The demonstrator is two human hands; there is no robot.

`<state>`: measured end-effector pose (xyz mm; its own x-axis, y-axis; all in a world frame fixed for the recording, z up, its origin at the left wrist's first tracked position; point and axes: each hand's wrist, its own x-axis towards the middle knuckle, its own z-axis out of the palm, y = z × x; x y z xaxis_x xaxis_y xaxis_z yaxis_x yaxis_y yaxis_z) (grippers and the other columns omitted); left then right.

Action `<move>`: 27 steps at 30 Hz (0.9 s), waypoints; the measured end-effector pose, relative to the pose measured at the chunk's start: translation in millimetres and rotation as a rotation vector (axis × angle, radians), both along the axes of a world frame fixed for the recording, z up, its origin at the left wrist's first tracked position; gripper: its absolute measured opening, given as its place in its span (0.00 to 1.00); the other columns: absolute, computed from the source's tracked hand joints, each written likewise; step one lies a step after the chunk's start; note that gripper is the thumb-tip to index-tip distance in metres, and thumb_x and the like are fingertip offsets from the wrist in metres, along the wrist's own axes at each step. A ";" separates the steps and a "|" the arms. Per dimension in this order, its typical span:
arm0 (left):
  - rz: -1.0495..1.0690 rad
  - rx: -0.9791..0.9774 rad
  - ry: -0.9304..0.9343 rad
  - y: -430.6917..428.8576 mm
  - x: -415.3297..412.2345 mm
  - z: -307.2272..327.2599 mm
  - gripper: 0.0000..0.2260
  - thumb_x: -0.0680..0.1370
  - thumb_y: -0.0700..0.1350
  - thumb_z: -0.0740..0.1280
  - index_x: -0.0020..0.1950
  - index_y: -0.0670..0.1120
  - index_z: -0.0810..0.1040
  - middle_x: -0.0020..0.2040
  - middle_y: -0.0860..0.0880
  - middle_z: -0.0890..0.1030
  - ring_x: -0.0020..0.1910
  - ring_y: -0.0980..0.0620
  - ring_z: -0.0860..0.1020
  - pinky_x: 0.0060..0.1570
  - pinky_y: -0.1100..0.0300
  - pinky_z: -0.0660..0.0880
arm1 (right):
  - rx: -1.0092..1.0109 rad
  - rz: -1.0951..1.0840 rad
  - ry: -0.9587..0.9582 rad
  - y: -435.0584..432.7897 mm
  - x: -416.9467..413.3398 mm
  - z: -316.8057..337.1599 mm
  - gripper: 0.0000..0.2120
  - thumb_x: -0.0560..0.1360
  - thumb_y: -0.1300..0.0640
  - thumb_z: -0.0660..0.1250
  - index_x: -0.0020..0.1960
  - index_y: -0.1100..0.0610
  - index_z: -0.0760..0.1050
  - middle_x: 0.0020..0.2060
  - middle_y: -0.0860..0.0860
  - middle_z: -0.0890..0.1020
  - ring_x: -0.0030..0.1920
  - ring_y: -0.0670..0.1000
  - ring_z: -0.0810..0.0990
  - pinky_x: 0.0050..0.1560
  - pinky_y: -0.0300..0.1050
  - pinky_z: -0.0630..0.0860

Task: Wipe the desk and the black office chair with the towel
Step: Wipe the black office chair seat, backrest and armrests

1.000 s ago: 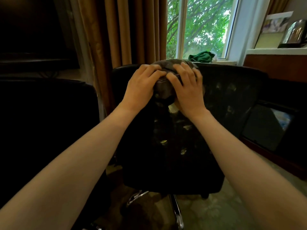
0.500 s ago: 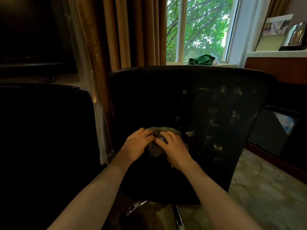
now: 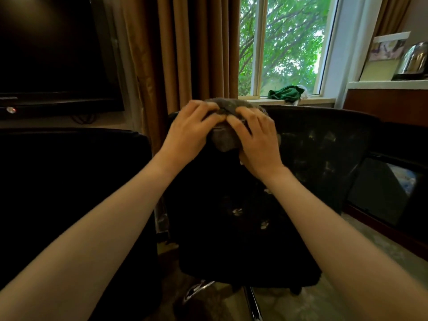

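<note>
Where towel (image 3: pixel 225 142) caps chair (image 3: pixel 324 147), hands (image 3: pixel 187 133) (image 3: pixel 258 141) seemingly clutch it.

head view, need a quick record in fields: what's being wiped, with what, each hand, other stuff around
surface: top edge of the black padded office chair backrest
tool: crumpled grey towel, draped over that edge
left hand: grips the towel's left side
right hand: grips its right side
pale windowsill: bunched green cloth
far left: dark flat screen
far right: shiny metal kettle
</note>
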<state>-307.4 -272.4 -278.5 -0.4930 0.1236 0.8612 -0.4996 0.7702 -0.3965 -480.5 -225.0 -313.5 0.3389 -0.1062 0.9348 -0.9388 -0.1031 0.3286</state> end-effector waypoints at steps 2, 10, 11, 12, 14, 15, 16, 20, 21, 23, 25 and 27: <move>0.032 -0.006 -0.020 -7.2 2.9 8.2 0.10 0.74 0.35 0.61 0.51 0.38 0.81 0.51 0.39 0.80 0.49 0.44 0.71 0.51 0.54 0.71 | -0.019 -0.033 0.034 -4.2 1.7 14.0 0.18 0.73 0.62 0.61 0.63 0.58 0.73 0.59 0.59 0.75 0.59 0.59 0.69 0.59 0.52 0.66; 0.141 0.134 -0.292 -41.8 3.9 -61.7 0.15 0.71 0.40 0.57 0.45 0.44 0.84 0.45 0.43 0.83 0.37 0.45 0.79 0.37 0.57 0.77 | 0.341 -0.030 0.150 -30.8 -5.8 -55.6 0.23 0.63 0.66 0.60 0.56 0.63 0.80 0.54 0.59 0.82 0.52 0.60 0.82 0.50 0.53 0.79; 0.155 0.156 -0.347 -43.4 3.3 -75.3 0.15 0.71 0.41 0.57 0.45 0.46 0.84 0.44 0.45 0.83 0.35 0.46 0.80 0.34 0.60 0.78 | 0.409 -0.031 0.158 -31.4 -9.8 -72.8 0.26 0.60 0.68 0.62 0.57 0.63 0.79 0.55 0.59 0.81 0.52 0.60 0.82 0.50 0.54 0.79; 0.158 0.187 -0.377 -45.0 2.2 -87.0 0.16 0.71 0.42 0.57 0.45 0.47 0.84 0.43 0.46 0.83 0.35 0.47 0.80 0.34 0.61 0.78 | 0.468 -0.024 0.144 -30.4 -12.8 -87.2 0.28 0.58 0.69 0.63 0.58 0.62 0.78 0.56 0.58 0.81 0.53 0.59 0.81 0.50 0.53 0.78; 0.140 0.228 -0.416 -45.7 -1.9 -103.6 0.16 0.70 0.43 0.56 0.44 0.49 0.84 0.42 0.49 0.82 0.34 0.49 0.79 0.36 0.61 0.76 | 0.560 0.013 0.085 -26.9 -12.9 -104.6 0.27 0.59 0.69 0.64 0.58 0.61 0.78 0.56 0.57 0.81 0.54 0.59 0.81 0.51 0.53 0.78; 0.131 0.230 -0.433 -45.7 -4.2 -109.0 0.16 0.69 0.43 0.57 0.43 0.49 0.84 0.41 0.49 0.82 0.34 0.50 0.79 0.38 0.63 0.74 | 0.600 0.037 0.065 -24.9 -11.6 -108.4 0.28 0.57 0.70 0.67 0.58 0.62 0.78 0.55 0.58 0.81 0.53 0.59 0.81 0.51 0.54 0.78; 0.132 0.225 -0.453 -45.0 -5.3 -112.2 0.14 0.69 0.43 0.58 0.42 0.50 0.84 0.40 0.50 0.82 0.33 0.51 0.79 0.38 0.65 0.72 | 0.642 0.065 0.056 -23.1 -10.4 -110.9 0.30 0.54 0.72 0.71 0.57 0.63 0.78 0.55 0.59 0.81 0.53 0.60 0.81 0.50 0.56 0.78; 0.099 0.217 -0.492 -37.0 -2.7 -112.4 0.13 0.66 0.38 0.66 0.47 0.49 0.84 0.45 0.49 0.82 0.40 0.49 0.81 0.38 0.62 0.77 | 0.667 0.120 0.017 -6.0 -13.5 -111.2 0.34 0.49 0.73 0.77 0.56 0.65 0.78 0.52 0.60 0.81 0.53 0.60 0.78 0.48 0.58 0.79; 0.045 0.212 -0.461 -31.6 -3.3 -105.9 0.14 0.68 0.38 0.63 0.49 0.47 0.84 0.47 0.48 0.82 0.42 0.48 0.80 0.43 0.60 0.77 | 0.621 0.130 0.005 -0.8 -16.8 -108.3 0.32 0.51 0.72 0.75 0.56 0.65 0.78 0.53 0.60 0.81 0.54 0.58 0.74 0.50 0.56 0.78; -0.045 0.196 -0.401 -16.9 -9.8 -82.3 0.17 0.69 0.36 0.56 0.48 0.42 0.83 0.47 0.44 0.82 0.43 0.45 0.77 0.47 0.59 0.71 | 0.465 0.106 0.011 9.8 -24.9 -92.8 0.25 0.59 0.70 0.67 0.57 0.64 0.78 0.54 0.59 0.81 0.54 0.57 0.71 0.52 0.52 0.74; -0.071 0.142 -0.328 -4.9 -23.3 -52.6 0.17 0.69 0.35 0.55 0.49 0.40 0.82 0.48 0.41 0.81 0.45 0.45 0.73 0.49 0.57 0.68 | 0.273 0.034 0.023 20.1 -34.2 -65.1 0.21 0.65 0.65 0.61 0.56 0.63 0.79 0.53 0.60 0.81 0.53 0.58 0.71 0.51 0.51 0.70; -0.091 0.093 -0.243 4.1 -40.8 -26.1 0.16 0.70 0.35 0.57 0.50 0.39 0.82 0.50 0.40 0.81 0.47 0.46 0.69 0.51 0.56 0.68 | 0.126 -0.037 0.003 28.7 -45.6 -37.9 0.19 0.68 0.63 0.60 0.57 0.62 0.78 0.54 0.60 0.81 0.54 0.59 0.71 0.52 0.52 0.67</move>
